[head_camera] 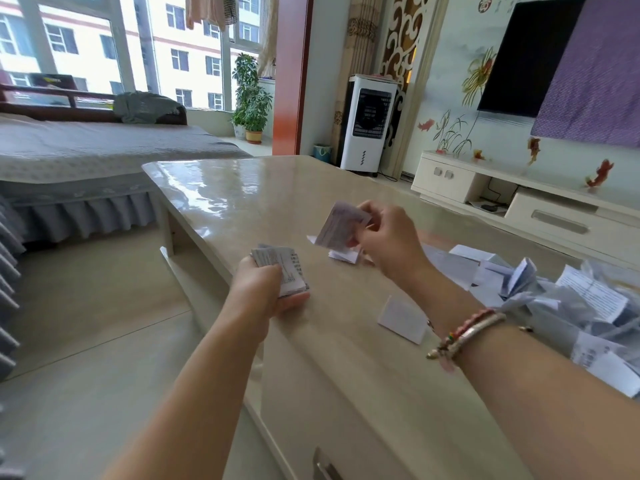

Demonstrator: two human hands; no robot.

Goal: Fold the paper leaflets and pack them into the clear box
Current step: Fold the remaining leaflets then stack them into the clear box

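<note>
While the left hand (266, 289) grips a stack (282, 270) of folded leaflets, the right hand (384, 233) pinches one more leaflet (341, 225) above the bench (242, 199). Two folded ones (403, 320) lie loose; an unfolded pile (568, 299) waits at right, so much seems left. No clear box shows. Print is unreadable.

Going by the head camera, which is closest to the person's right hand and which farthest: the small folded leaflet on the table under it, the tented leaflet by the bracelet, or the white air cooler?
1. Small folded leaflet, just below the right hand.
2. Tented leaflet, on the table toward the wrist.
3. White air cooler, across the room.
</note>
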